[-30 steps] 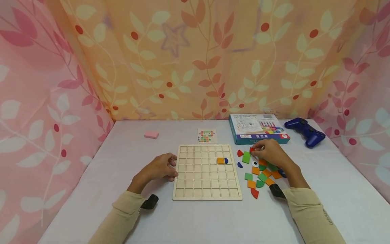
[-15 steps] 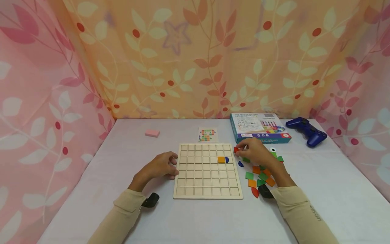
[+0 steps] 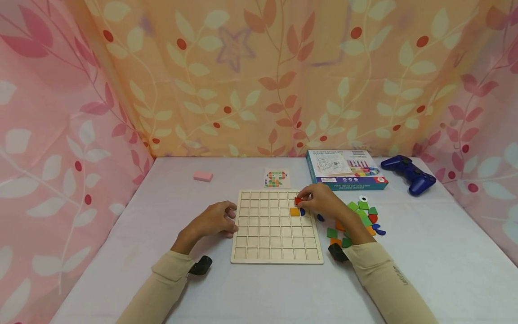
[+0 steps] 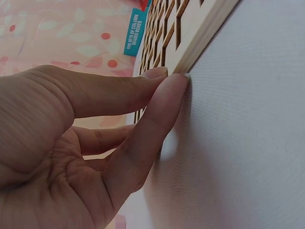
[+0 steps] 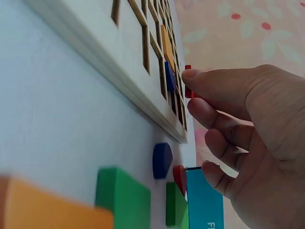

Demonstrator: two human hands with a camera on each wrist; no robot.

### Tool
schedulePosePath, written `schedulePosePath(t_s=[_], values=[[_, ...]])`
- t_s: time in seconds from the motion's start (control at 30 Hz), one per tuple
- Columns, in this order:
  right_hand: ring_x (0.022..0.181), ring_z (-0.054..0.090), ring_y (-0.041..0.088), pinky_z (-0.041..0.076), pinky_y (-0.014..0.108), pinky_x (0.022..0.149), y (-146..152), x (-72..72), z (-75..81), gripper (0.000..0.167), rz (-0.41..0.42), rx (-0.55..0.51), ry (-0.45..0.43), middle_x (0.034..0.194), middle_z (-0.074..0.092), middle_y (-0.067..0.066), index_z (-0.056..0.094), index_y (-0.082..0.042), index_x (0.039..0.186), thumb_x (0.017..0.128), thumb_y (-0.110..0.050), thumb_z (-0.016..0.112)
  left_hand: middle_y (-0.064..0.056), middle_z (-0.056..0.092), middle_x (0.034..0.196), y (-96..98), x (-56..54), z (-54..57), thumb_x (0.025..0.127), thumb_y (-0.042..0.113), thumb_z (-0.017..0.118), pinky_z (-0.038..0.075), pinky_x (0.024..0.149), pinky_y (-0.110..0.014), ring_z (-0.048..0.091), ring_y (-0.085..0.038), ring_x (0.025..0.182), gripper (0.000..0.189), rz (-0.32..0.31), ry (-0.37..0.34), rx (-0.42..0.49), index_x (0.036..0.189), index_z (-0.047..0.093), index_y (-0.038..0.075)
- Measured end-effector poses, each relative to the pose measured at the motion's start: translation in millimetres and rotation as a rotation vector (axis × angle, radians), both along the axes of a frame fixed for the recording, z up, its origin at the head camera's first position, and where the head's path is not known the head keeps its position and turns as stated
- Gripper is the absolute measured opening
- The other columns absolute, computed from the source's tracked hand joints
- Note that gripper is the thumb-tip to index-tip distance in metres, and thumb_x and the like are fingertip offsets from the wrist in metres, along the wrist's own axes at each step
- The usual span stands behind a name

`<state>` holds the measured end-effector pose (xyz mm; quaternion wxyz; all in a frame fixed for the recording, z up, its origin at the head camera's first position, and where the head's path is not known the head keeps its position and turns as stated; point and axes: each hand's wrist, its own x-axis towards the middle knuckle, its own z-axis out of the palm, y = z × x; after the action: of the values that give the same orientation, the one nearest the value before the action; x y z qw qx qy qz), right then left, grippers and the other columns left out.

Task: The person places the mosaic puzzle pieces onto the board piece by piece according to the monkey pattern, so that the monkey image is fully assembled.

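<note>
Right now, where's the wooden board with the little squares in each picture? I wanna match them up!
Head: the wooden board is just below the middle.
Left wrist: the wooden board is at the top, slanting down to the left hand.
Right wrist: the wooden board slants from the top left towards the middle.
Shared landmark: the teal box, also in both wrist pictures.

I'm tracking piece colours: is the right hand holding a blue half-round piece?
No, in the head view the right hand pinches a small flat red piece over the pale wooden grid board.
</note>
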<state>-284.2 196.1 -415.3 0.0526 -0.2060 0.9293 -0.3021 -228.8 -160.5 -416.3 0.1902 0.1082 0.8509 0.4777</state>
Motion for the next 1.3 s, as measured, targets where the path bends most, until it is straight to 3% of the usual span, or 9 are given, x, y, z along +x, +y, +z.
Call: schedulePosePath(t_s=[0.27,0.73,1.3], values=[[0.085,0.058,0.020,0.050,0.031,0.073,-9,-2.0,-4.4,0.021,-0.020,-0.015,-0.041,0.090,0.069,0.003,0.080,-0.005,0.111,0.095,-0.019,0.080,-0.019,0.057,0.117,-0.7,-0.2,-1.3,0.088,-0.003,0.076,0.065,0.073,-0.033,0.069,-0.016,0.075,0.063,-0.007,-0.004,0.015,0.144,0.048,-0.012],[0.091,0.059,0.021,0.052,0.031,0.078,-12,-0.5,-2.3,0.029,-0.021,-0.016,-0.065,0.100,0.073,0.003,0.077,-0.005,0.122,0.096,-0.015,0.077,-0.018,0.057,0.117,0.6,-0.4,-1.6,0.087,-0.005,0.077,0.066,0.071,-0.032,0.069,-0.016,0.075,0.063,0.020,-0.024,0.018,0.143,0.049,-0.011],[0.107,0.061,0.029,0.059,0.042,0.092,33,7.4,2.2,0.037,-0.120,0.011,-0.098,0.117,0.068,0.010,0.073,-0.008,0.132,0.096,-0.014,0.076,-0.019,0.058,0.118,0.3,0.7,-1.0,0.088,-0.004,0.076,0.065,0.072,-0.033,0.070,-0.017,0.075,0.062,0.013,-0.015,0.014,0.144,0.049,-0.011]])
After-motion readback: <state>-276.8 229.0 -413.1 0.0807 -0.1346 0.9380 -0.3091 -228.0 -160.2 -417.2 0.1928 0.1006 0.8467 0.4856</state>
